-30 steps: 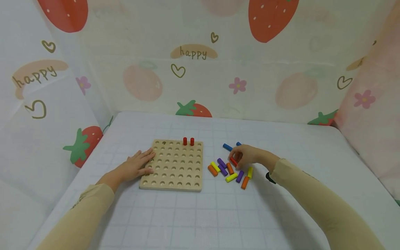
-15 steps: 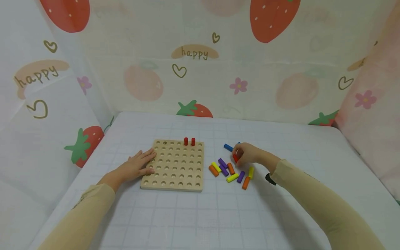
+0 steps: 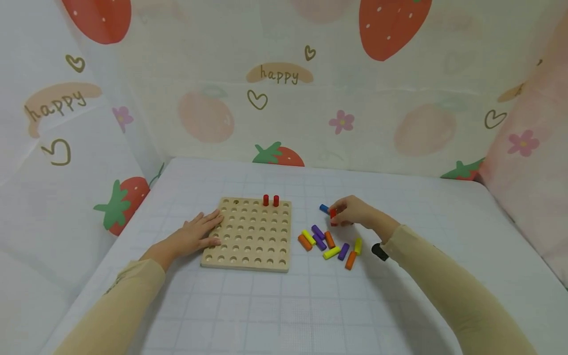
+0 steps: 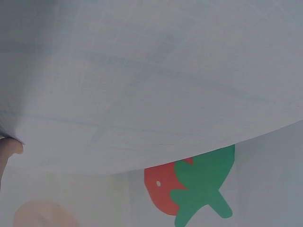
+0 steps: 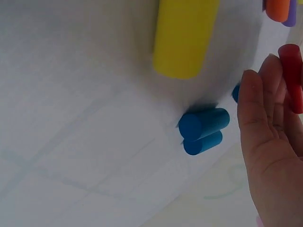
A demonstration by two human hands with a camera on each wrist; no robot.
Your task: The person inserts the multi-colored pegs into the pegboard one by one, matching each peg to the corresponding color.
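My right hand [image 3: 355,212] pinches a red peg [image 3: 333,218] between thumb and fingers, above the right side of the table. In the right wrist view the red peg [image 5: 292,78] tilts at the fingertips. Left of it lies the square wooden pegboard [image 3: 255,241], with rows of round holes. Two red pegs [image 3: 266,200] stand upright in its far row. The left hand [image 3: 193,236] rests with spread fingers on the board's left edge; the left wrist view catches just one fingertip [image 4: 11,147]. Close to the right fingertips lies a blue peg [image 3: 324,208].
Loose purple [image 3: 318,241], orange [image 3: 350,260] and yellow pegs [image 3: 331,253] lie right of the board. Two more blue pegs [image 5: 203,124] show in the right wrist view, hidden behind the hand from above. Printed cloth walls [image 3: 284,118] close off the table's back and sides.
My right hand has closed on the red peg, lifted it off the table and moved slightly away from me, now over the blue pegs. The left hand stays on the board.
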